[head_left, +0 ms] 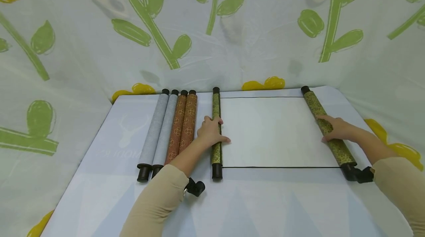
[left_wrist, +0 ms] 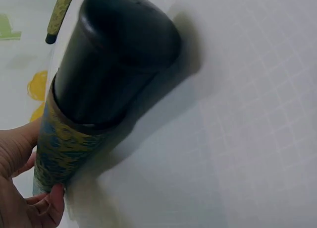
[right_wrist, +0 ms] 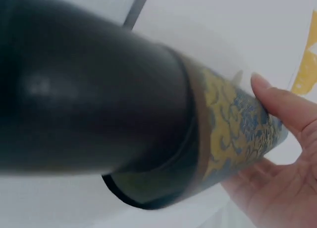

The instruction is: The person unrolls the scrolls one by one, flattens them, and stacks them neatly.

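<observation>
A hanging scroll lies partly unrolled on the table, its white sheet (head_left: 262, 130) spanning two rolls with green-and-gold patterned backing. My left hand (head_left: 210, 132) grips the narrow left roll (head_left: 217, 154), thumb on the sheet side. In the left wrist view, fingertips (left_wrist: 58, 196) curl at the patterned backing behind the black end knob (left_wrist: 119, 44). On the other side my right hand (head_left: 339, 129) holds the thicker, slanted right roll (head_left: 342, 152). The right wrist view has the thumb (right_wrist: 277, 96) on top of its patterned backing (right_wrist: 233, 129) and the other fingers underneath, partly hidden.
Left of the scroll, two grey rolled scrolls (head_left: 154, 130) and two reddish-brown flowered ones (head_left: 189, 122) lie side by side, partly behind the left forearm. A curtain (head_left: 232, 56) printed with leaves hangs at the table's (head_left: 109, 137) back edge.
</observation>
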`<state>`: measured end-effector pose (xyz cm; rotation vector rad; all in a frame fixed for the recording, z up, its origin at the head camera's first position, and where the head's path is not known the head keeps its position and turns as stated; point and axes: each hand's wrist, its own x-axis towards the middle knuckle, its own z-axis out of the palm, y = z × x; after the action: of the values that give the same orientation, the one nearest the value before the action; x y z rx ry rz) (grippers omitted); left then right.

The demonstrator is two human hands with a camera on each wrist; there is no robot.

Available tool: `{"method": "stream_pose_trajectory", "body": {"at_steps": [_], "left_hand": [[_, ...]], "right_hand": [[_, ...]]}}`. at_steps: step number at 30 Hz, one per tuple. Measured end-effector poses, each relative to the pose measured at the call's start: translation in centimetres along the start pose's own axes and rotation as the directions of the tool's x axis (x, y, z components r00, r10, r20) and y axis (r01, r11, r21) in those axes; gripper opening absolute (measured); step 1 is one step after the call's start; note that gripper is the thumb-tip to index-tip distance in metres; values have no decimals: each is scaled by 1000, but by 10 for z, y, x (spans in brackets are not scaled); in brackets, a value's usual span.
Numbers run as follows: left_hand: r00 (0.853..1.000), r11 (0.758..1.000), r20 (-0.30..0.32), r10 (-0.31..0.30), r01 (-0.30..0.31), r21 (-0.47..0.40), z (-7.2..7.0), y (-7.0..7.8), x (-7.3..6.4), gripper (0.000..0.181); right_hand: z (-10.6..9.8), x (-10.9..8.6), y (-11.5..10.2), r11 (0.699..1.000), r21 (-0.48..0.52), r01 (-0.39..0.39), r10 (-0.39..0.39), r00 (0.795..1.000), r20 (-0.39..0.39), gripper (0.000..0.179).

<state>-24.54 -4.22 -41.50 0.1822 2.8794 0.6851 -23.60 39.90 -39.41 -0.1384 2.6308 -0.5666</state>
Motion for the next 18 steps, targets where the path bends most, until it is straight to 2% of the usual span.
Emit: {"method": "stream_pose_trajectory", "body": {"at_steps": [6, 12, 18], "left_hand": [[1000, 1000, 15, 0, 0, 9, -4, -4, 1, 63], [999, 1000, 44, 21, -21, -10, -6, -6, 0, 61], [998, 999, 47, 32, -30, -40, -8, -10, 0, 57]], "right_hand": [[-4, -3, 8, 998, 52, 39, -41, 999, 30, 94], [-5, -6, 11, 996, 82, 25, -30, 997, 65, 86], [-4, -7, 14, 999, 32, 43, -44, 998, 34, 76]]}}
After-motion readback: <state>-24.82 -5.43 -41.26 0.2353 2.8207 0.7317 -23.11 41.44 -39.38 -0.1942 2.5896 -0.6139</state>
